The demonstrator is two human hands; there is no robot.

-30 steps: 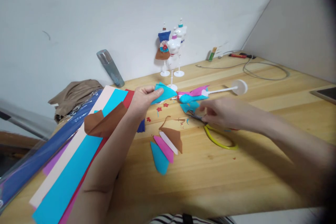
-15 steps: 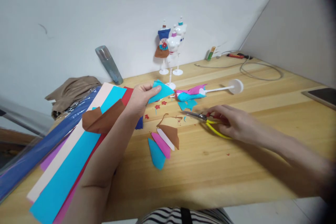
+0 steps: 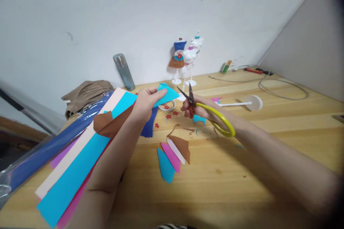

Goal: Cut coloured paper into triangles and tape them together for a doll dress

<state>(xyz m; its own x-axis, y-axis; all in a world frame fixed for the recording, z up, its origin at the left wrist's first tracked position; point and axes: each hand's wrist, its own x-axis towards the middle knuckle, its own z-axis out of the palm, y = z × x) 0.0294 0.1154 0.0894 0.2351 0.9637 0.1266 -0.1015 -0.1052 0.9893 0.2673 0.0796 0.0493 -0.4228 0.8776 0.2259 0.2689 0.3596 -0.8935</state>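
So the right hand (image 3: 197, 108) has now lifted the scissors (image 3: 191, 101) off the worktop (image 3: 220, 182), and their blades have opened up near the blue piece's (image 3: 168, 94) tip.

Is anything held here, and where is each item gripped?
Left hand: a blue piece, pinched by its left part. Right hand: yellow-and-red scissors, gripped at the handles, blades apart.

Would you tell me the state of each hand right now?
Left hand: closed, pinching a turquoise piece.
Right hand: closed on the scissors, blades apart.
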